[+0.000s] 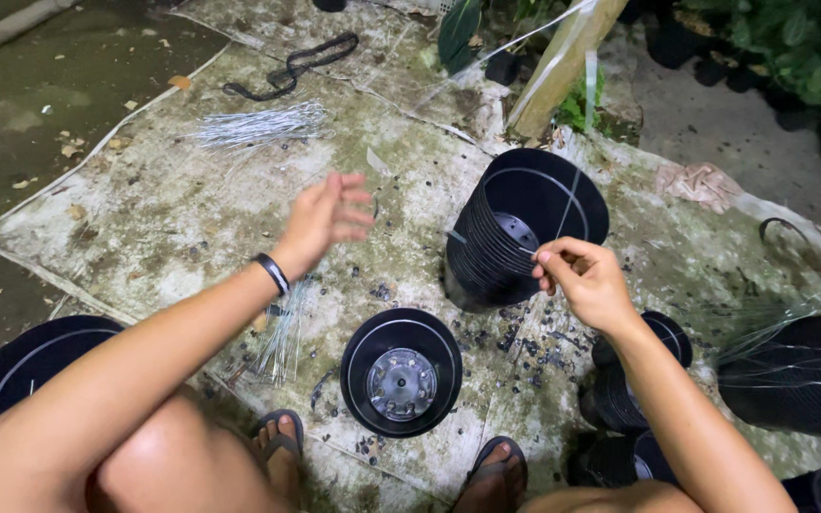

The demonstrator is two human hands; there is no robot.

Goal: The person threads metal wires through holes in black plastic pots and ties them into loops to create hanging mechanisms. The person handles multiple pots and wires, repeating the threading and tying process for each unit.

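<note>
A: Over the stained ground sheet (192, 218), what's the left hand (327, 217) doing?

B: It's hovering in the air, fingers spread loose, holding nothing. Black wristband (272, 274) is sitting on that wrist.

A: And the right hand (585, 281)?

B: Thumb and forefinger are pinching a thin wire (570, 204), which is running up past the rim of the pot stack (515, 233). Hand's sitting just beside the stack's lower right edge.

A: Stack's how?

B: Black nursery pots nested together, tilted, mouth facing up toward the cam.

A: Anything btwn the feet?

B: Single black pot (401, 372) is standing upright there, drain holes showing in the bottom, w/ flip-flop feet on either side below it.

A: Other wires?

B: One bundle (257, 125) is lying near the top left of the sheet, well apart from both hands. Another bundle (283, 332) is lying under the left forearm, next to the single pot.

A: Rest?

B: More black pots (634, 399) are sitting under the right arm, and a larger black pot (21, 366) is showing at the left edge
</note>
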